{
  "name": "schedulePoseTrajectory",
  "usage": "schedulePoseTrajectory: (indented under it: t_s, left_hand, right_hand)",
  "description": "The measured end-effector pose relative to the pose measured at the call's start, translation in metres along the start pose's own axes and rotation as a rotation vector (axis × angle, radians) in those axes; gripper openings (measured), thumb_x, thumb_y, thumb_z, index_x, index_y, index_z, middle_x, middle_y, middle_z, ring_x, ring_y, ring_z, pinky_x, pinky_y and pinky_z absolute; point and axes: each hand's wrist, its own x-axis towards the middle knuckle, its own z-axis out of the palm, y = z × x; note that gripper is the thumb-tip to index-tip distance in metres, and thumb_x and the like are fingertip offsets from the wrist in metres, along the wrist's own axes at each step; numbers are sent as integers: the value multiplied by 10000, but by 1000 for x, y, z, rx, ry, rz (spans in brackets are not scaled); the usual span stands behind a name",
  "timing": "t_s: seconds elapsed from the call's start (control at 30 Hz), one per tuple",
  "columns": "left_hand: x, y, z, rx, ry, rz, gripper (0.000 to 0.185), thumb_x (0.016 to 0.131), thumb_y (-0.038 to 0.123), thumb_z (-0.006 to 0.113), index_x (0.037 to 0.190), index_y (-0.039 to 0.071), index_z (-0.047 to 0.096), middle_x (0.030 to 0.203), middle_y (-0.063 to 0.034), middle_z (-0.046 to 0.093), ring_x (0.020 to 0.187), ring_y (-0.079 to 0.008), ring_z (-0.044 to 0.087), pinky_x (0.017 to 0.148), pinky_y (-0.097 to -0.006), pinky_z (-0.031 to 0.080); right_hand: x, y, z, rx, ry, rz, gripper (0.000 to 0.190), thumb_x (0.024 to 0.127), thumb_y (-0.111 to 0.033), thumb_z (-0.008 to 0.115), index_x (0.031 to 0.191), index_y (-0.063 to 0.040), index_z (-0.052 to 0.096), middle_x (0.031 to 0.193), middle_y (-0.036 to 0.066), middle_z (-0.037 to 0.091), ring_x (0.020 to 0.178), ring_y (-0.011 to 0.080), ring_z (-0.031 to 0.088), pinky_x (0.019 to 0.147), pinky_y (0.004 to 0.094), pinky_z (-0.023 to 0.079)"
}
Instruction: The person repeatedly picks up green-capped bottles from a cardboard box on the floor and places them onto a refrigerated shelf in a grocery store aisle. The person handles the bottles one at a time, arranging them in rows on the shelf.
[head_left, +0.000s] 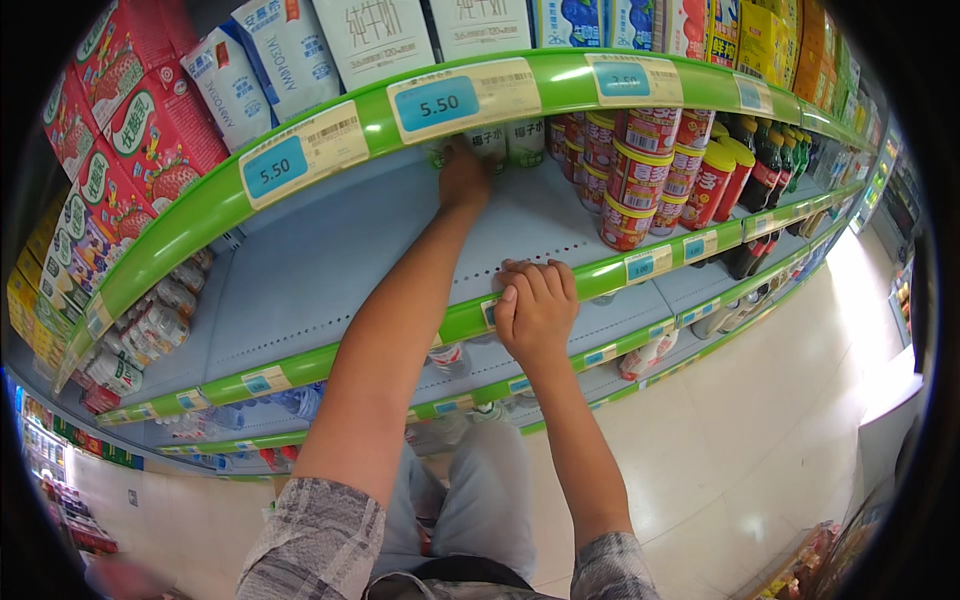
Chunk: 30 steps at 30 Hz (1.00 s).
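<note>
My left hand (463, 176) reaches deep over a shelf, up to a white-and-green drink container (486, 148) at the back, under the upper shelf's edge. Its fingertips are partly shaded, so whether they grip the container is unclear. A similar container (526, 142) stands to its right. My right hand (537, 309) is curled over the green front rail (466, 319) of the same shelf, fingers on top and thumb on the front. Stacked red cans with yellow lids (637, 176) stand right of both hands.
The upper shelf's green edge (570, 90) with price tags hangs over my left forearm; milk cartons (373, 37) stand above it. Dark soda bottles (759, 166) are farther right. Small bottles (161, 319) stand at the shelf's left end. Lower shelves hold more bottles.
</note>
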Motion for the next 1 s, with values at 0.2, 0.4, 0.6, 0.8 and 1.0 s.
schedulePoseTrajectory:
  t_s: [0.2, 0.4, 0.6, 0.8, 1.0]
  left_hand:
    - [-3, 11, -3, 167, -41, -84, 724, 844, 380, 683, 1347, 22, 305, 1278, -267, 506, 1144, -418, 550, 919, -487, 475]
    - [-56, 25, -88, 71, -232, 118, 577, 890, 301, 627, 1358, 29, 428, 1229, -206, 584, 1101, -353, 593, 918, -430, 476]
    - [-305, -62, -312, -68, -208, 81, 252, 908, 38, 541, 1146, 6, 619, 989, -140, 683, 895, -242, 663, 832, -326, 504]
    - [-729, -252, -400, 479, 53, -940, 190, 873, 93, 549, 1020, 26, 650, 844, -200, 674, 782, -358, 661, 688, -416, 524]
    - [-926, -217, -386, 464, -178, -1484, 258, 801, 94, 530, 1010, 8, 654, 970, -249, 669, 958, -391, 642, 856, -445, 513]
  right_hand:
    - [1, -3, 0, -11, 20, -4, 161, 793, -167, 491, 827, -64, 611, 908, 63, 640, 837, 224, 578, 889, 412, 426]
    - [2, 3, 1, -16, -3, -28, 152, 788, -168, 500, 832, -65, 603, 895, 68, 632, 811, 259, 556, 860, 413, 428]
    - [-1, 3, 4, -13, -15, -76, 116, 843, -105, 496, 876, -52, 594, 892, 114, 600, 812, 328, 531, 768, 452, 431]
    - [-14, 47, 12, -90, -207, 51, 391, 969, -215, 363, 1042, -62, 716, 1027, 128, 690, 960, 328, 611, 864, 427, 446]
    - [-4, 72, -12, -72, -211, 62, 449, 985, -227, 322, 1053, -17, 713, 1034, 171, 701, 937, 333, 657, 842, 422, 497]
